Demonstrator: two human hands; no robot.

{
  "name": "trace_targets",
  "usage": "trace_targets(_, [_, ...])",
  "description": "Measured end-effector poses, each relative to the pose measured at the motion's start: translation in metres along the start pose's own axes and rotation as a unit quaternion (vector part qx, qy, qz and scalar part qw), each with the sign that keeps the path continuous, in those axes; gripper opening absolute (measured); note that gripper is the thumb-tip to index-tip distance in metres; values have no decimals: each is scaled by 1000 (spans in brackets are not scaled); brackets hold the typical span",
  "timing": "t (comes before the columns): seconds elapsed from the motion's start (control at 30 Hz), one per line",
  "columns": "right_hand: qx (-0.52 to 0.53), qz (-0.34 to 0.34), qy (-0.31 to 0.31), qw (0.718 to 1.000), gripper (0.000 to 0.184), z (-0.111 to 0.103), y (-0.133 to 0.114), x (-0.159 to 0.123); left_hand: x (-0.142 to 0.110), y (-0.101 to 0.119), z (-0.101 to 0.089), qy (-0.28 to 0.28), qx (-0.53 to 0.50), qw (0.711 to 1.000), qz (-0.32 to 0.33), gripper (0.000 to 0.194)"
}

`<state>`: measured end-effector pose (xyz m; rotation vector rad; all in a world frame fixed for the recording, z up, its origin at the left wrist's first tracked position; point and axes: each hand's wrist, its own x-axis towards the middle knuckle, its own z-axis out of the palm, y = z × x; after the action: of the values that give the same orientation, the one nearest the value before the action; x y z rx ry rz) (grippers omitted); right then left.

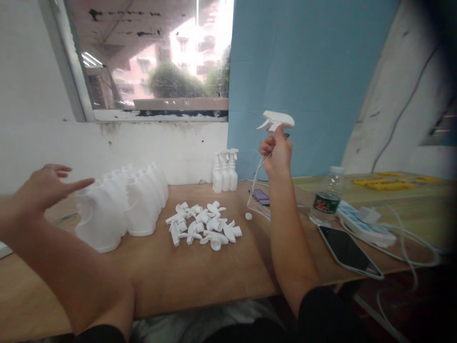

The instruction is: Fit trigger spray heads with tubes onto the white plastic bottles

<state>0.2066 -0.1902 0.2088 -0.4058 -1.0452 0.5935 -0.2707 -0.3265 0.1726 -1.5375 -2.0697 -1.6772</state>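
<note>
My right hand (279, 151) is raised over the table, its fingers closed around the lower part of a white trigger sprayer head (280, 117). A thin pale tube or cord (256, 174) runs down below that hand; whether it joins the sprayer cannot be made out. On the left, my left hand (41, 190) hovers beside the white plastic bottles (141, 209), fingers stretched out and holding nothing. Those bottles stand upright in close rows, with no sprayers on top. A loose pile of white trigger sprayer heads (216, 224) lies mid-table between my arms.
Three spray bottles (224, 178) with sprayers on stand by the wall. A small white cap (248, 216) and a phone (262, 197) lie nearby. To the right are a water bottle (325, 200), a tablet or large phone (350, 250) and a power strip (364, 226) with cables.
</note>
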Motion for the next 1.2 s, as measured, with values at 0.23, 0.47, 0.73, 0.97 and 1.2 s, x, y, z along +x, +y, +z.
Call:
trace_targets(0.23, [-43,35,-101,993,49,32,4,-24,-15,89,48,61,-388,878,274,21])
trace_targets(0.47, [-38,104,-262,959,45,68,19,-61,-28,140,128,-42,-399,853,334,33])
trace_targets(0.73, [-59,180,-474,860,39,66,10,-74,-48,150,156,-72,-195,904,375,45])
trace_targets(0.97, [-125,261,-486,825,37,40,-5,-55,-45,146,145,-124,-166,920,334,30])
trace_targets(1.2, [-307,327,-327,832,23,-49,33,3,-39,142,143,-51,-290,928,230,40])
